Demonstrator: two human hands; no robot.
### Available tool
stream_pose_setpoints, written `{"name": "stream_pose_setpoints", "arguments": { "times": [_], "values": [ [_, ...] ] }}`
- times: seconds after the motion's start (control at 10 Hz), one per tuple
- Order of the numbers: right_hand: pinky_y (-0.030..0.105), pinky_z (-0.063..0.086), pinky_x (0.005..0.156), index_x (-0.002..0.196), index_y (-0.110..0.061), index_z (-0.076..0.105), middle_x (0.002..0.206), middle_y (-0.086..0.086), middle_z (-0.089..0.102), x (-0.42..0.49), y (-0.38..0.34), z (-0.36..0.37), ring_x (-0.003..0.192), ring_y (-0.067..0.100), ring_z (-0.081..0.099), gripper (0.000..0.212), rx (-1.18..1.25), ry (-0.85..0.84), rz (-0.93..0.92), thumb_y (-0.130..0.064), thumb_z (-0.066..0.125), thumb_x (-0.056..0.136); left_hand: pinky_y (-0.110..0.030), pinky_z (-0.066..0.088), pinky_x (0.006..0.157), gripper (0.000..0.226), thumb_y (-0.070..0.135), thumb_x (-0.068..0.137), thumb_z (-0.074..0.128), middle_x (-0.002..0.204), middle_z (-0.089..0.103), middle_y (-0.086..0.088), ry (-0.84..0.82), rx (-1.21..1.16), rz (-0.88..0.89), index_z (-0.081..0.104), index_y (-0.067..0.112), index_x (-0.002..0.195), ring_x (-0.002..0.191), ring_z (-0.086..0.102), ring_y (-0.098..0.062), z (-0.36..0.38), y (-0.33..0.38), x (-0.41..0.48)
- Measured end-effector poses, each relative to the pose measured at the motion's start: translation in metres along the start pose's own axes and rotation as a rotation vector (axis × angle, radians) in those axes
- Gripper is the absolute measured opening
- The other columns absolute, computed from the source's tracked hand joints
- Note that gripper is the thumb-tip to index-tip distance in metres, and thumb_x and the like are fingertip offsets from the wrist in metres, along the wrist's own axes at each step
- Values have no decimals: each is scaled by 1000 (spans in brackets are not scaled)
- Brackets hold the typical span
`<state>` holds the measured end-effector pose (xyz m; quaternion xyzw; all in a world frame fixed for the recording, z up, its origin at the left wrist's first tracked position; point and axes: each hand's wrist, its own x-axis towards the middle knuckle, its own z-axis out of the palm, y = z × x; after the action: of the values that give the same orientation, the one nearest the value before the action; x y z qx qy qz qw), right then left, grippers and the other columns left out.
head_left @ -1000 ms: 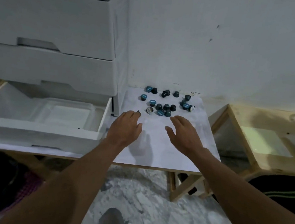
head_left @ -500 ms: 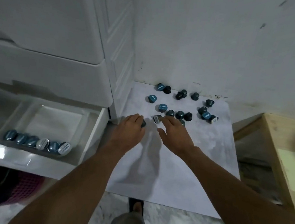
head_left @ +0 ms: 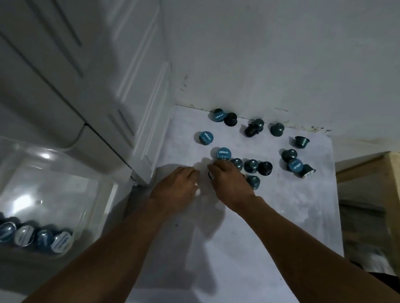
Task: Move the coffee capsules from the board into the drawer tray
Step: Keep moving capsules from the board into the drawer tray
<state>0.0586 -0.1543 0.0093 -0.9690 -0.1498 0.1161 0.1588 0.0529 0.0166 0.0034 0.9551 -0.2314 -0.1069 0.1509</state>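
The left hand [head_left: 175,188] is held curled, knuckles up, on the white flat board [head_left: 273,218]; a pale speck is seen at its thumb side, and whether anything is gripped cannot be told. The right hand [head_left: 230,181] is curled over a dark capsule [head_left: 210,175], only its edge seen at the fingertips. The silver-lidded capsule seen there half a second ago is now hidden, and the hands are drawn closer together. Both forearms are stretched forward, the hands nearly touching. Teal and dark coffee capsules [head_left: 251,165] are scattered beyond them; a row [head_left: 26,235] is lined up in the clear plastic drawer tray [head_left: 94,185].
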Motion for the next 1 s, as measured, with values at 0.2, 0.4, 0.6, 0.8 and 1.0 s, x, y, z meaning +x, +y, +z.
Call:
{"name": "stream_pose_setpoints", "arguments": {
  "times": [0.2,0.4,0.6,0.8,1.0],
  "values": [
    [47,51,74,101,1,63,100,21,58,8,6,9,88,37,55,20,13,12,-13,-1,55,83,-39,46,95,38,22,88,45,119,61,-17,-59,-45,-25,60,0,115,109,58,-31,-5,-2,1],
    [46,50,75,107,-3,63,104,18,58,11,5,4,91,38,56,23,-3,-15,-41,-4,52,86,-22,47,90,34,30,87,42,118,63,5,-30,-64,-54,66,24,110,110,58,-13,3,-15,-1],
    [38,49,81,129,-14,53,122,16,53,12,-4,-9,102,37,57,44,92,-40,24,-1,52,87,-35,52,82,40,17,76,75,108,63,-13,-18,-48,17,63,5,112,98,60,-28,-1,-15,-3],
    [35,45,97,124,-15,60,130,14,52,0,-4,-26,115,33,53,43,263,30,127,-1,62,83,-25,41,89,32,19,85,67,116,55,-8,174,-212,-74,59,11,115,104,53,-21,-15,5,-1],
    [31,46,91,128,-18,55,123,8,50,-23,-3,-52,110,26,53,54,287,80,193,-15,74,78,-35,46,95,39,17,82,70,112,53,-9,279,-265,-84,62,12,120,104,53,-22,-35,26,-6]
  ]
}}
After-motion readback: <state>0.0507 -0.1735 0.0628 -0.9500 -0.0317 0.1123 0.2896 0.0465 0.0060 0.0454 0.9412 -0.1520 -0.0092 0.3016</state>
